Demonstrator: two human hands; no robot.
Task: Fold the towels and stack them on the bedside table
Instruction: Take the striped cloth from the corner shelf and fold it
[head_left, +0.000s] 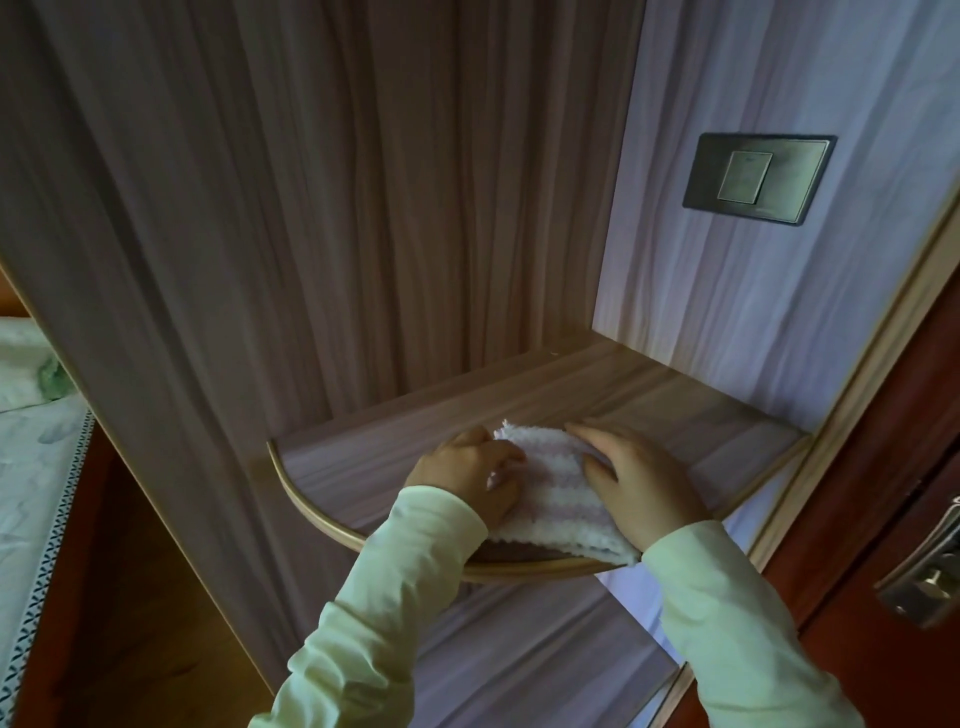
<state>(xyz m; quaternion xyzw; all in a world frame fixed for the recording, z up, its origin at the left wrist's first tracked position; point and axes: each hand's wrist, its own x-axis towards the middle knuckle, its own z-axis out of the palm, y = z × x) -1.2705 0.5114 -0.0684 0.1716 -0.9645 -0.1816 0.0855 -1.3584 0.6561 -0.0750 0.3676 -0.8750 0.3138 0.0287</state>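
Note:
A folded white towel with faint pink stripes (556, 499) lies on the curved wooden shelf of the bedside table (675, 410), its near corner hanging over the front rim. Both hands are on it. My left hand (467, 475) grips the towel's left edge with curled fingers. My right hand (639, 483) lies flat on its right side, fingers straight and pointing to the far corner. Something darker shows under the towel's near edge; I cannot tell what it is.
Wood-grain panels (311, 234) close in the shelf at the back and left. A metal wall switch (753, 179) sits on the right panel. A reddish door with a metal handle (930, 571) is at the right. A bed with pale patterned linen (36, 426) is at the left.

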